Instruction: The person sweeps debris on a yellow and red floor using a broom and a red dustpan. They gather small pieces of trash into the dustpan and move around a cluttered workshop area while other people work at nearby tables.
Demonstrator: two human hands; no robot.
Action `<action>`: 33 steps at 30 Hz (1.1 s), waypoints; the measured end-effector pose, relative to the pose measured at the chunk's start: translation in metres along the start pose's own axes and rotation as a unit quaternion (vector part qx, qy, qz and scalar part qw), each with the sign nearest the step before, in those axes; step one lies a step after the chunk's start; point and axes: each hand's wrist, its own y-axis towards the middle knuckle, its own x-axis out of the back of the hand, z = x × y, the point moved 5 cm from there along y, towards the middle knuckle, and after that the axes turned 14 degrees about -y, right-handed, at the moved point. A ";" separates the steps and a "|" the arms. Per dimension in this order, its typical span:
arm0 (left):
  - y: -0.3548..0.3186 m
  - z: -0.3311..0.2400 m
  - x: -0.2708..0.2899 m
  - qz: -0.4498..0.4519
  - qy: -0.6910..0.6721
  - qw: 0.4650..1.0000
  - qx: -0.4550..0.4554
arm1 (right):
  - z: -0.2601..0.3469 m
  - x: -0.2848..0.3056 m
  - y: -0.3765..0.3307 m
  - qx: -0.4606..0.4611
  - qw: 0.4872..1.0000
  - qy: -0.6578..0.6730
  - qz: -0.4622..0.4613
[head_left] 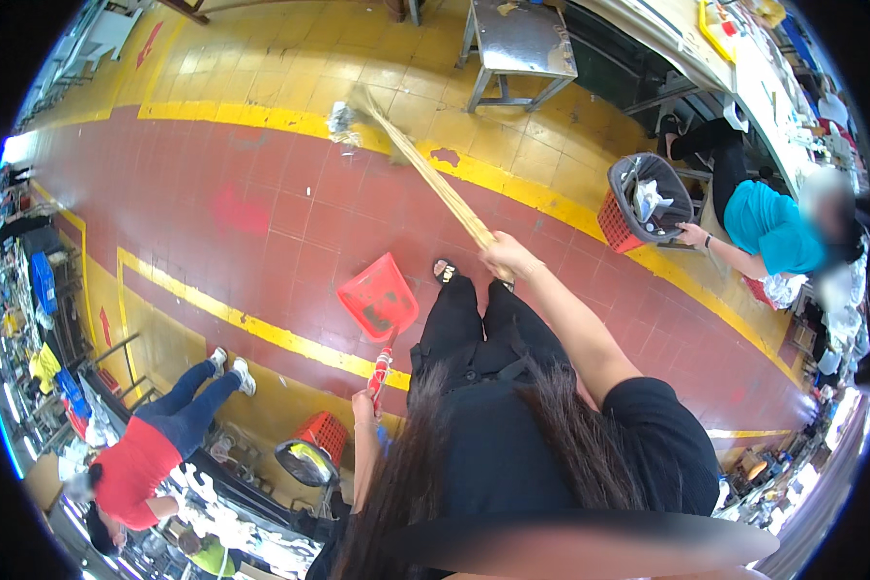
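Note:
My right hand (pixel 507 257) is closed around the lower end of a pale straw broom (pixel 431 180). The broom slants away from me to the upper left, and its far tip is blurred over the yellow floor. Beside that tip lies a small heap of whitish litter (pixel 342 124). With my left hand (pixel 364 406) I grip the handle of a red dustpan (pixel 378 296). The pan is tilted just above or on the red floor, left of my feet, with dark smudges on its inner face. Small white bits dot the floor beyond it.
A metal-topped table (pixel 522 41) stands at the far side. On the right, a person in a teal shirt (pixel 778 227) touches a red basket (pixel 621 220) lined with a dark bag. Lower left are a person in red (pixel 137 464) and another red basket (pixel 325 433). Yellow lines (pixel 251 329) edge the aisle.

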 end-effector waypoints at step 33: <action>-0.102 -0.241 -0.305 -0.097 -0.055 0.993 -0.042 | 0.008 0.488 0.167 -0.127 0.946 0.295 -0.040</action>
